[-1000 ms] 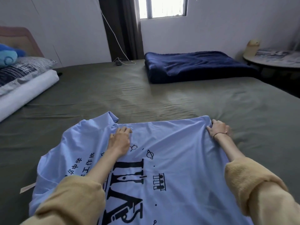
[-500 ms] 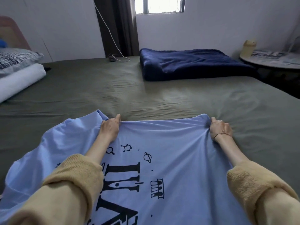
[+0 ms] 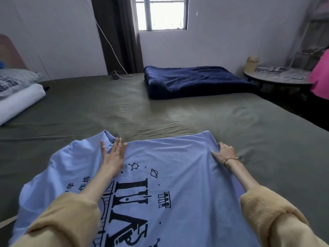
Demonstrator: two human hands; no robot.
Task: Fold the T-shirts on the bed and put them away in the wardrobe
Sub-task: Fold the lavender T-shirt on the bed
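Olive-green bed sheet [image 3: 178,111] is stretched over one wide bed, matte woven cloth, rippled with shallow creases toward the middle. One light-blue T-shirt [image 3: 187,163] is laid flat on the near part of it, smooth thin knit, printed in black with large block letters, a planet, a molecule and small Chinese characters; its far edge is bunched into soft folds. Two hands are seen, both arms sleeved in fuzzy yellow fleece. Left hand [image 3: 114,155] is pressed flat on the shirt near its far-left corner, fingers straight and slightly spread. Right hand [image 3: 223,153] is clamped on the shirt's far-right edge, fabric pinched up between thumb and curled fingers; one thin bracelet [image 3: 230,159] is worn on that wrist. One folded navy blanket [image 3: 195,82], plush and rectangular, is set at the far side of the bed. At the left edge, one striped pillow [image 3: 16,80] is stacked on one white rolled bolster [image 3: 19,100]. One white cable [image 3: 114,50] is hung down the wall beside one dark curtain [image 3: 122,32] and ends on the sheet. One barred window [image 3: 162,13] is set in the pale wall. One round side table [image 3: 277,78] is stood at the right, with one beige cylindrical container [image 3: 252,64] and flat printed papers on it. One pink cloth [image 3: 320,75] is seen at the right edge.
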